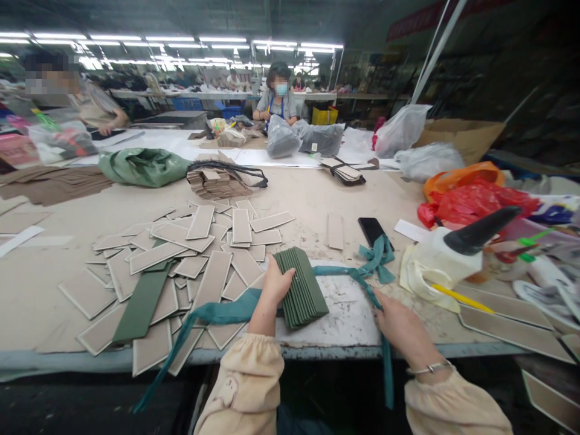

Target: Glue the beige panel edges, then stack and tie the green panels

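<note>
My left hand (277, 283) is closed on a fanned stack of green panels (302, 290) at the table's front edge. A teal fabric strip (231, 309) runs from under that stack, and one end hangs over the edge. On the other side, my right hand (399, 323) pinches the strip's right part, whose tail dangles below the table. A knotted teal bunch (379, 258) lies beyond it. Left of the stack are many loose beige panels with pale edges (212, 278), and a long green panel (142, 302) rests among them.
A white bottle with a black nozzle (457, 257) and a yellow stick (462, 299) stand at my right. A black phone (371, 229) lies behind the strip. Red plastic bags (480, 202) and a green bag (145, 166) sit farther back. Two people (278, 99) work across the table.
</note>
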`<action>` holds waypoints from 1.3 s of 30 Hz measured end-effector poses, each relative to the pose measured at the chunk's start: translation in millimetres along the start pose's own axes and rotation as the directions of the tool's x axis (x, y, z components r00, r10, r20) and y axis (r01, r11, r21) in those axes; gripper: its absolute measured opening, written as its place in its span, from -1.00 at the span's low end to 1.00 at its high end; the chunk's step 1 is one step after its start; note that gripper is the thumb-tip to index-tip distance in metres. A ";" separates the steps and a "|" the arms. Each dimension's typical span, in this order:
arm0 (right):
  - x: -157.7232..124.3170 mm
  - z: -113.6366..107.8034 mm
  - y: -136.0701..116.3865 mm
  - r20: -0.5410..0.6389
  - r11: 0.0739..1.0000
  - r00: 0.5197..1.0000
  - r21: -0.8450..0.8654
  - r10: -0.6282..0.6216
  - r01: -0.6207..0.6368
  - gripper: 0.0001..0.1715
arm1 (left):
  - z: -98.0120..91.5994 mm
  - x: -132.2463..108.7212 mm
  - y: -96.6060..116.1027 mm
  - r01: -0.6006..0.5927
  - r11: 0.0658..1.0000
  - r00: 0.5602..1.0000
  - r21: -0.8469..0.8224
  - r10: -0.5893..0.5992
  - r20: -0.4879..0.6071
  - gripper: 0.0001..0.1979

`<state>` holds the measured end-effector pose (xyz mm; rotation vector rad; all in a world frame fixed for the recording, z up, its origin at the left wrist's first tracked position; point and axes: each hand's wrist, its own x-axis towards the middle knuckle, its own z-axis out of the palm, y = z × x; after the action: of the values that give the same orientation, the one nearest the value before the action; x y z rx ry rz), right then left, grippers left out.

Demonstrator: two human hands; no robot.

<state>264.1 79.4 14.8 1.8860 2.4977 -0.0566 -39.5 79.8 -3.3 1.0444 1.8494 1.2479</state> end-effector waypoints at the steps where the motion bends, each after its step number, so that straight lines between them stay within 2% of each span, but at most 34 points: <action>1: 1.4 -2.2 4.7 0.013 1.000 1.000 -0.029 -0.003 0.004 -0.47 | 3.0 1.0 1.3 0.005 1.000 1.000 0.016 -0.005 0.008 -0.21; 6: 12.4 -20.1 40.5 -0.006 0.981 0.999 -0.188 0.042 -0.042 -0.54 | 9.7 10.3 7.7 0.016 0.992 1.000 0.127 -0.019 0.024 -0.31; 9: 17.7 -24.8 60.8 -0.047 0.974 0.999 -0.224 0.018 -0.028 -0.54 | 0.5 15.0 8.5 -0.001 0.980 0.999 0.199 -0.008 0.048 -0.50; 12: 21.3 -26.3 63.6 -0.078 0.984 0.996 -0.174 -0.038 0.024 -0.51 | -13.7 12.1 8.3 -0.046 0.967 0.995 0.252 0.023 0.094 -0.59; 15: 23.9 -31.3 40.6 -0.195 0.987 0.967 -0.031 -0.162 0.159 -0.41 | -23.2 -0.1 10.3 -0.112 0.955 0.983 0.276 0.066 0.169 -0.44; 18: 28.8 -36.8 -3.2 -0.291 0.920 0.894 0.095 -0.339 0.380 -0.42 | -22.1 -15.7 14.6 -0.177 0.920 0.958 0.351 0.078 0.278 -0.03; 21: 40.8 -33.1 -50.6 -0.269 0.810 0.810 0.141 -0.521 0.569 -0.32 | -13.0 -27.8 18.3 -0.180 0.836 0.953 0.518 0.018 0.303 0.31; 23: 53.1 -25.8 -75.1 -0.237 0.777 0.780 0.130 -0.579 0.616 -0.24 | -7.1 -32.0 19.7 -0.175 0.778 0.956 0.604 -0.013 0.293 0.38; 25: 66.2 -18.0 -91.4 -0.203 0.773 0.773 0.096 -0.601 0.627 -0.19 | -3.7 -33.5 20.8 -0.175 0.741 0.957 0.648 -0.027 0.289 0.38; 28: 81.2 -10.4 -102.6 -0.143 0.763 0.760 0.045 -0.634 0.645 -0.17 | -2.7 -33.4 22.4 -0.168 0.717 0.956 0.677 -0.050 0.290 0.38; 31: 85.5 -7.8 -102.9 -0.098 0.740 0.738 0.024 -0.668 0.673 -0.18 | -2.2 -33.8 24.1 -0.155 0.709 0.957 0.688 -0.064 0.281 0.37; 36: 74.5 -9.5 -92.4 -0.063 0.695 0.697 0.058 -0.714 0.717 -0.14 | 0.2 -36.1 26.5 -0.145 0.703 0.963 0.696 -0.061 0.262 0.36; 39: 65.9 -12.5 -86.7 -0.061 0.649 0.656 0.098 -0.753 0.754 -0.17 | 0.5 -36.3 26.9 -0.146 0.701 0.965 0.698 -0.054 0.256 0.34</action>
<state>162.9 119.5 27.1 0.6991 3.1443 -0.1938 -15.8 53.9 25.1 1.5776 2.1408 0.3297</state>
